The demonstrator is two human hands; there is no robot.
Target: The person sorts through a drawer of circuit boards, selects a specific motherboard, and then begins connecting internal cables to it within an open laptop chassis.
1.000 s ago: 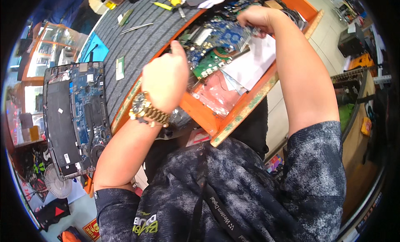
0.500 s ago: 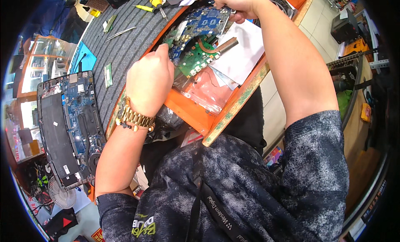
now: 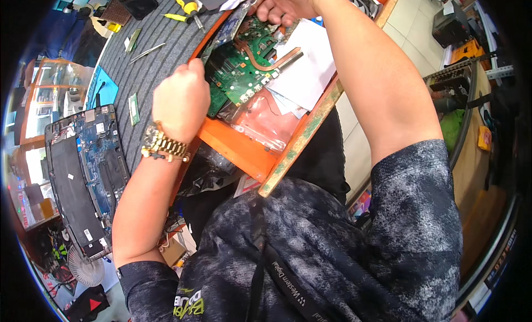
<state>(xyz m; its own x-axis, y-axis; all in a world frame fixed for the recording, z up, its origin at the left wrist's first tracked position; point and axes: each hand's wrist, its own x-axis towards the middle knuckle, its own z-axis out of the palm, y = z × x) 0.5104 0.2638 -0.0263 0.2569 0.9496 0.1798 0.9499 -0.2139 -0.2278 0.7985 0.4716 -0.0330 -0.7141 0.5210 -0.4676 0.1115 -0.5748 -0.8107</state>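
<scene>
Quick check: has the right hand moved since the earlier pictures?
Yes: judged against the orange drawer, the right hand has moved left, closer to the drawer's left side.

Below the right fingers, the circuit board is green; beside the left fingers, the mat is striped grey
</scene>
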